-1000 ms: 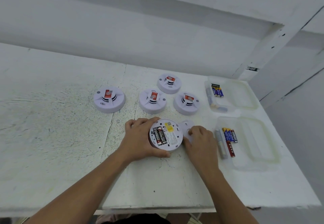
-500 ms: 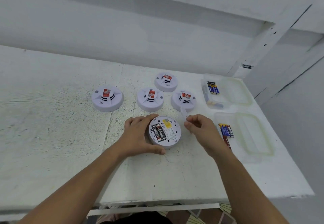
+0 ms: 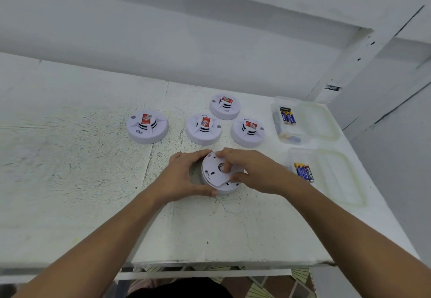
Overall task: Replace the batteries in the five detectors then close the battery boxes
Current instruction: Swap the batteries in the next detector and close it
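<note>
A white round detector lies face down on the table between my hands. My left hand grips its left rim, thumb at the near edge. My right hand holds the round white back cover against the detector's back, fingers curled over its far and right edge. The cover hides the batteries. Several more detectors stand face up behind: one at the left, one in the middle, one at the back, one on the right.
Two clear plastic boxes sit at the right. The far box and the near box each hold a few blue batteries. The table ends at a front edge near my body and a right edge past the boxes.
My right hand picked the cover up from the table beside the detector and brought it onto the detector's back. The batteries showed before; now the cover hides them. My left hand kept its grip.
</note>
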